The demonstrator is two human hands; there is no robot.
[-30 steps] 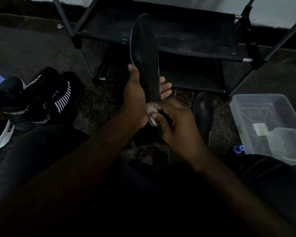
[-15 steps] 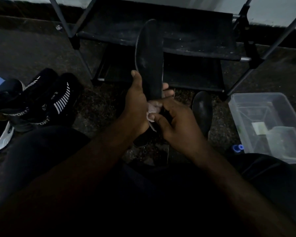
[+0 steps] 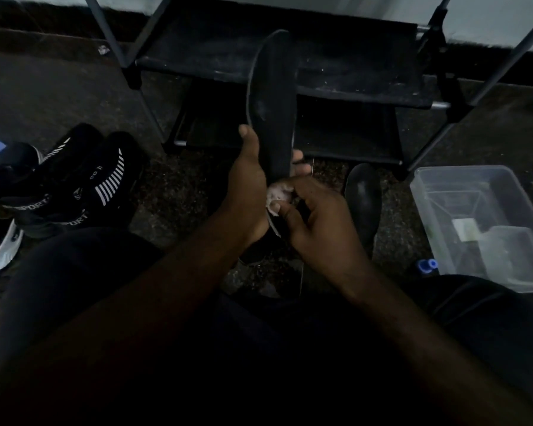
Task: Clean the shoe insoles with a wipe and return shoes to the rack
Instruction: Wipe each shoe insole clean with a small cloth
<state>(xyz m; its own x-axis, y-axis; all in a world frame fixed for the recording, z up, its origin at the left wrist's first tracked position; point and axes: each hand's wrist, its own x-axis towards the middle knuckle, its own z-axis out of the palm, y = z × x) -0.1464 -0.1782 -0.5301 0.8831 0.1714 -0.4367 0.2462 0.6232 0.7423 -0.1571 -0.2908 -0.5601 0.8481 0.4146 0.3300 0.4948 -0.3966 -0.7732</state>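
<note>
Your left hand [image 3: 246,179] grips the black insole [image 3: 271,96] upright in front of the shoe rack [image 3: 366,87]. Your right hand [image 3: 314,222] pinches a crumpled wipe [image 3: 277,193] against the insole's lower end. On the floor, a clear bin [image 3: 443,179] sits right, black shoes [image 3: 74,186] left, and a second insole [image 3: 362,195] lies near your right hand.

Dim light, dark speckled floor [image 3: 43,96], pale wall [image 3: 490,13]
</note>
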